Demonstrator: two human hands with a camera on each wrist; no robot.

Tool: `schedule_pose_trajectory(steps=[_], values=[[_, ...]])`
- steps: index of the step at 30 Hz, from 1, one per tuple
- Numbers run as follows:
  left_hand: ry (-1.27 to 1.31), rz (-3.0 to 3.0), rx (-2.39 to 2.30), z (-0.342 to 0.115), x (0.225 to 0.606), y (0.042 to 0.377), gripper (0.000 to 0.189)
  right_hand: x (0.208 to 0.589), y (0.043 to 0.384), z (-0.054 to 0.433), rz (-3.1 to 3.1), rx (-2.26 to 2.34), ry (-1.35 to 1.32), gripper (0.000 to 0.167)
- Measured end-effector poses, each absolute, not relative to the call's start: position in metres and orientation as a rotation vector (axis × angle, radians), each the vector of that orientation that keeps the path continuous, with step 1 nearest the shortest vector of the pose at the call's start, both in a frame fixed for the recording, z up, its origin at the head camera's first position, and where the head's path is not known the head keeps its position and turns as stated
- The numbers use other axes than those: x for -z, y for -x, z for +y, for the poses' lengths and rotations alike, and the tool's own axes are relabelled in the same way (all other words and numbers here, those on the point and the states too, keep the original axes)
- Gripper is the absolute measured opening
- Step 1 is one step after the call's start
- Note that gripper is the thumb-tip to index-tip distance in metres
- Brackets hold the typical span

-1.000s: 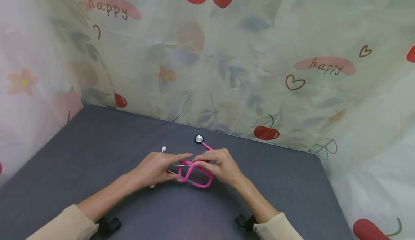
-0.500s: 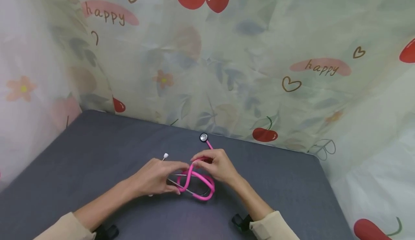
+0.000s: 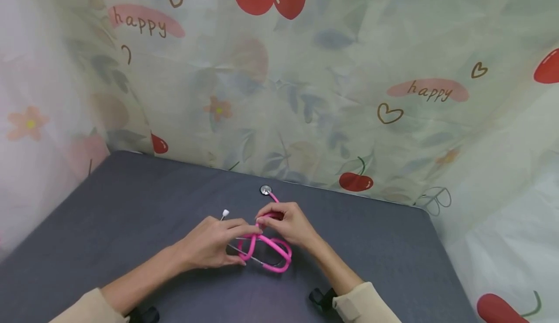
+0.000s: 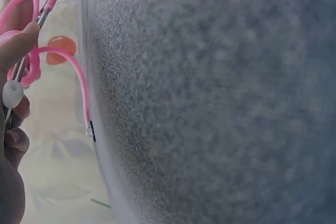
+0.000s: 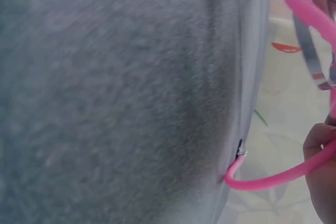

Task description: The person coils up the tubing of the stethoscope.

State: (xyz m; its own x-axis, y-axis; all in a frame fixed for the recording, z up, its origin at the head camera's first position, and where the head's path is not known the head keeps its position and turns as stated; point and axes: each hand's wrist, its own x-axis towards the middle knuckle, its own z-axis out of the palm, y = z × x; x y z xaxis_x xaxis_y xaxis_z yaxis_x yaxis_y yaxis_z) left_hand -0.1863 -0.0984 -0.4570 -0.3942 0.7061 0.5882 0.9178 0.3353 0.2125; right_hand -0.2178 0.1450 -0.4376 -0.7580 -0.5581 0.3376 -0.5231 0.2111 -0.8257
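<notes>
Stethoscope [image 3: 275,247], pink and coiled, is held above a gray table [image 3: 174,197], the left hand [image 3: 214,243] pinching its loops [image 3: 276,268] and the right hand [image 3: 289,223] its tubing [image 5: 268,183], partly covered by fingers [image 3: 275,207]. The right wrist view crops that grip; only the left wrist view shows an ear tip's [image 4: 12,95] hole.

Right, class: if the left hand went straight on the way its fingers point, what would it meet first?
The pink tube, right at the fingertips of the left hand. Beyond it, probably the right hand, though depth is unclear in the head view.
</notes>
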Motion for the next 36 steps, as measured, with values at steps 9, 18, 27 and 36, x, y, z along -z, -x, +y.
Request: schedule_pose_trajectory(steps=[9, 18, 27, 36], values=[[1.415, -2.259, 0.823, -0.101, 0.455, 0.186, 0.066, 0.443, 0.223, 0.158, 2.510, 1.521, 1.128, 0.012], [1.409, -2.189, 0.865, -0.109, 0.446, 0.181, 0.066, 0.452, 0.231, 0.185, 2.673, 1.266, 1.023, 0.019], [1.358, -2.179, 0.953, -0.114, 0.437, 0.178, 0.064, 0.460, 0.249, 0.193, 2.780, 0.812, 1.263, 0.023], [1.061, -2.216, 1.099, -0.126, 0.433, 0.189, 0.073, 0.461, 0.250, 0.195, 2.841, 0.906, 1.265, 0.022]])
